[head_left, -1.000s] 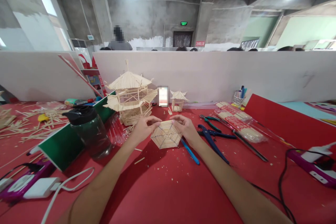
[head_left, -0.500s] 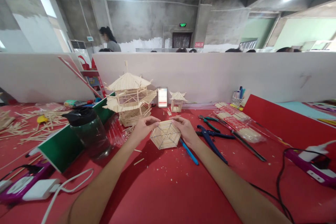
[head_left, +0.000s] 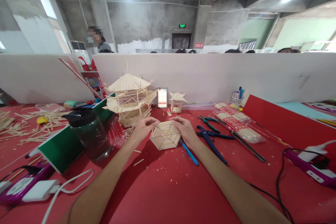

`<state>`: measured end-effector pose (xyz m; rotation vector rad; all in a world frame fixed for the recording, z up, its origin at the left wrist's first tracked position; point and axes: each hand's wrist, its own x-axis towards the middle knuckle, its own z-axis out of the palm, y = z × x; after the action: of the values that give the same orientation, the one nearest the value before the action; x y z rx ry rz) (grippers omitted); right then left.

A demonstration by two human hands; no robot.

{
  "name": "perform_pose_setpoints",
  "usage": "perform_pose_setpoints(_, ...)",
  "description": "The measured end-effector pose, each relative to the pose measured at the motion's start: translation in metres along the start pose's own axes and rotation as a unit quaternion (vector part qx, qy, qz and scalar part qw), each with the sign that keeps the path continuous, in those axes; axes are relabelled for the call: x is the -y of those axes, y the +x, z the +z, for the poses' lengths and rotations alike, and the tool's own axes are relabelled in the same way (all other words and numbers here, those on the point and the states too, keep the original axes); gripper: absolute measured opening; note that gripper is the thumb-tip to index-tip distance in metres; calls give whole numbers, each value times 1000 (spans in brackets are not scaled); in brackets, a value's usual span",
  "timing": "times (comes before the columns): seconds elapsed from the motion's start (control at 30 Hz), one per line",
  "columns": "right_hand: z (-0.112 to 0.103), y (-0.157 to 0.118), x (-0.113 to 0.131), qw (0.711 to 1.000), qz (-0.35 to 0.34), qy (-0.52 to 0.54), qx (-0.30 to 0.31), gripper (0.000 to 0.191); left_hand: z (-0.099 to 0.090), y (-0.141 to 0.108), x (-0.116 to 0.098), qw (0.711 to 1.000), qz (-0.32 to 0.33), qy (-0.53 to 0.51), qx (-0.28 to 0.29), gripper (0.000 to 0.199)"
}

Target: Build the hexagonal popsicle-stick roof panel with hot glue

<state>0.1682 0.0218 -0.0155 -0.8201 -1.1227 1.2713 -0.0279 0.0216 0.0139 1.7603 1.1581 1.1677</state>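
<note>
A hexagonal panel of thin wooden sticks (head_left: pixel 166 135), with dark lines running out from its centre, is tilted toward me over the red table. My left hand (head_left: pixel 144 128) pinches its upper left edge between thumb and fingers. At the upper right edge, my right hand (head_left: pixel 183 128) grips it the same way. Just right of the panel lies a blue pen (head_left: pixel 189 152), its upper end close under my right hand. Behind my left hand stands a large stick-built pavilion model (head_left: pixel 130 99), and a small pavilion model (head_left: pixel 177 102) is farther back on the right.
A dark water bottle (head_left: pixel 89 133) stands left beside a green board (head_left: pixel 61 150). Blue cutters (head_left: pixel 211 141), green-handled pliers (head_left: pixel 210 122) and bagged sticks (head_left: pixel 238 124) lie right. A phone (head_left: pixel 162 98) stands at the back before a white partition (head_left: pixel 207 73). Power strips and cables flank both sides.
Both hands and the hexagonal panel have hardly moved. In the background beyond the partition, a person has shifted to the left and turned.
</note>
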Motion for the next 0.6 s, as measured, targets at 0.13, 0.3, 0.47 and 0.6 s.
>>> perform_pose_setpoints(0.13,0,0,1,1000,-5,-10,6,24,1,0,-1,1000,17,24,-2,32)
perform_pose_setpoints(0.3,-2,1,-1,1000,-4,2,20,25,1,0,-2,999,31,42,-5,27)
perform_pose_setpoints(0.47,-2,1,-2,999,6,29,28,25,2,-1,-4,998,35,44,-5,24)
perform_pose_setpoints(0.6,0,0,1,1000,-11,-2,16,25,1,-1,-3,998,34,46,1,26)
